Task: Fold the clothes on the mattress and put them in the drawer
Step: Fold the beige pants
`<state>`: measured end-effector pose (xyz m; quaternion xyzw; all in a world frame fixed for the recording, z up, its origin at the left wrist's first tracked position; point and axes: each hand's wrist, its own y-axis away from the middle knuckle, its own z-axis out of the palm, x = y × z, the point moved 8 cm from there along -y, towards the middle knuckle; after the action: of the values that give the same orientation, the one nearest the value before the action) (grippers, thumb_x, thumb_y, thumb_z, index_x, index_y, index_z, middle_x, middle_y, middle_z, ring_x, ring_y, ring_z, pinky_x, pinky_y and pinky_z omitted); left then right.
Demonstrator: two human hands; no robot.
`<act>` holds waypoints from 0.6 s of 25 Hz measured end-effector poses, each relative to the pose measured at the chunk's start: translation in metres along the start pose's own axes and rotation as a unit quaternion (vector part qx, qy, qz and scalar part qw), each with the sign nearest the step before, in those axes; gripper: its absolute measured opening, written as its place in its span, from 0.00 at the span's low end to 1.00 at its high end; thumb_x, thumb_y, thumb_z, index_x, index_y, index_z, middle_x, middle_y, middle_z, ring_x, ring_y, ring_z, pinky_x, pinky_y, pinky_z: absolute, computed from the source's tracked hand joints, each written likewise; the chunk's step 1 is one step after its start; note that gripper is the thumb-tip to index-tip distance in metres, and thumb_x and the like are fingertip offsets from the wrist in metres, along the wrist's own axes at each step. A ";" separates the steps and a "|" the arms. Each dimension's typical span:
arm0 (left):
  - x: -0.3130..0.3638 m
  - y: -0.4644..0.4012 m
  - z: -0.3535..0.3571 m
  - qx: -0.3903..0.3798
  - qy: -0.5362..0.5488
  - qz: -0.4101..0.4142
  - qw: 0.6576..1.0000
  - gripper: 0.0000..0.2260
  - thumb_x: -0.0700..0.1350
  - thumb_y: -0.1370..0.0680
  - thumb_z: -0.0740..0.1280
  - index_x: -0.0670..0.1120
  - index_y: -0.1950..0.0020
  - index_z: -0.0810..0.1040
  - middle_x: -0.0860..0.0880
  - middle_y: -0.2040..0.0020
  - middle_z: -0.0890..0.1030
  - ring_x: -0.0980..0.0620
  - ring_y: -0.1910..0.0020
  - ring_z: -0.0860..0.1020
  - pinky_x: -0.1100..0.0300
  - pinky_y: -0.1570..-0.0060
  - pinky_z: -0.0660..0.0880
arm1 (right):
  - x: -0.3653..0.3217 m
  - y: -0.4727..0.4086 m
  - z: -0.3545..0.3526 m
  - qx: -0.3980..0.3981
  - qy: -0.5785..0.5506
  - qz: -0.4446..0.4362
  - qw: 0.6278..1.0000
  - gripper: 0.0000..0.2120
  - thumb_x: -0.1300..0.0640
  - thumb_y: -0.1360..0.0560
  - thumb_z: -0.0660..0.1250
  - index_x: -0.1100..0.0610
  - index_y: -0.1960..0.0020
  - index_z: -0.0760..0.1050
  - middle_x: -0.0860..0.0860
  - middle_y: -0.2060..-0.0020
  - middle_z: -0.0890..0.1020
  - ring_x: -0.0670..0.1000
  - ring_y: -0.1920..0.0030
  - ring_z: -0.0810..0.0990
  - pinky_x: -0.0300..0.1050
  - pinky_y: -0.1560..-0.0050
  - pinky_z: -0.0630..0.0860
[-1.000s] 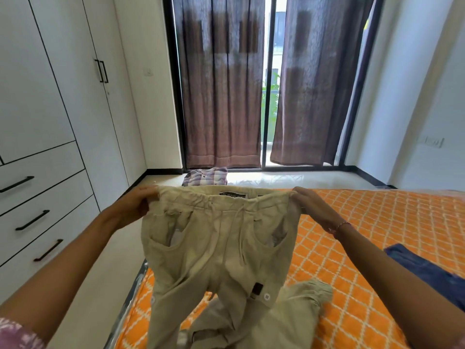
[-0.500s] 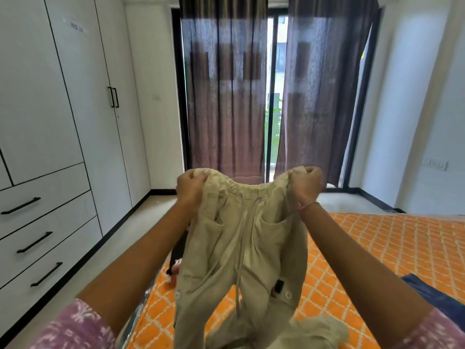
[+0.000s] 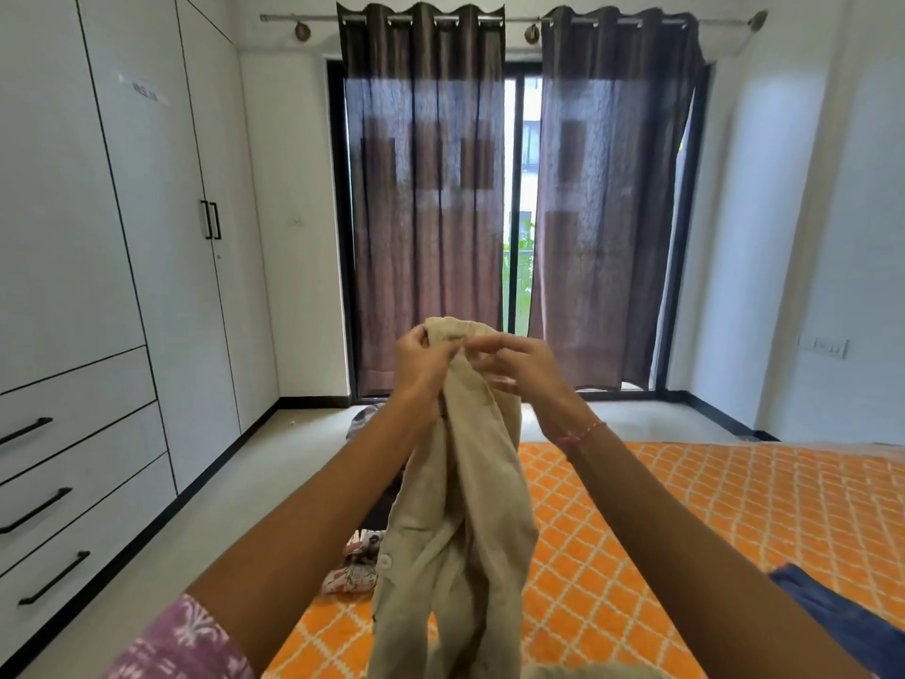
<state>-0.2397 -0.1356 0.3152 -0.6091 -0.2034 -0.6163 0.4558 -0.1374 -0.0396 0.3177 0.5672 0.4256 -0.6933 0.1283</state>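
1. Beige trousers (image 3: 460, 487) hang in the air in front of us, doubled lengthwise so the two waistband ends meet at the top, with the legs dropping toward the lower edge of the view.
2. We see the left hand (image 3: 422, 370) with its fingers curled round the waistband, gripping the cloth from the left side.
3. We see the right hand (image 3: 519, 360) at the same waistband, its fingertips pinching the top edge just beside the left hand; this hand is somewhat blurred.
4. A thin pink bracelet (image 3: 583, 432) sits on the right wrist, and a purple patterned sleeve (image 3: 181, 644) covers the left upper arm.
5. Below the trousers lies the mattress (image 3: 685, 521), covered in an orange sheet with a white lattice pattern.
6. A dark blue garment (image 3: 842, 624) rests on the mattress at the lower right, well apart from the trousers.
7. A red and white printed cloth (image 3: 355, 566) lies near the mattress's left edge, partly hidden behind the trousers.
8. On the left stands a white wardrobe (image 3: 147, 237) with three drawers (image 3: 83, 482), all closed, each with a black bar handle.
9. Straight ahead, brown curtains (image 3: 426, 213) hang over a glass door, parted by a narrow gap in the middle.
10. More cloth lies on the floor near the curtains, mostly hidden behind our left arm.
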 end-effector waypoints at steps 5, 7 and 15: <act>0.000 -0.015 -0.004 -0.118 0.109 -0.017 0.987 0.07 0.34 0.22 0.60 0.40 0.50 0.78 0.45 0.60 0.82 0.49 0.60 0.80 0.58 0.58 0.80 | 0.070 0.012 -0.037 0.029 -0.132 0.120 0.984 0.31 0.43 0.32 0.73 0.58 0.35 0.72 0.55 0.41 0.79 0.54 0.40 0.78 0.51 0.39 0.75; -0.010 -0.024 -0.014 -0.135 0.139 -0.025 0.981 0.08 0.39 0.25 0.67 0.40 0.47 0.76 0.45 0.58 0.83 0.49 0.58 0.80 0.59 0.57 0.80 | 0.079 0.015 -0.026 -0.034 -0.163 0.169 0.972 0.19 0.47 0.26 0.69 0.58 0.41 0.78 0.56 0.43 0.81 0.51 0.46 0.82 0.48 0.42 0.77; -0.112 0.024 -0.028 -0.203 0.050 -0.151 0.966 0.17 0.42 0.32 0.74 0.43 0.45 0.77 0.44 0.48 0.83 0.49 0.53 0.82 0.59 0.56 0.80 | 0.046 -0.024 -0.091 0.072 0.318 0.106 0.939 0.27 0.39 0.29 0.69 0.65 0.54 0.80 0.59 0.57 0.82 0.57 0.56 0.80 0.48 0.56 0.75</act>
<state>-0.2534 -0.1348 0.1985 -0.6197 -0.1407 -0.7359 0.2339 -0.1065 0.0559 0.2872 0.8075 0.3306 -0.4882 0.0176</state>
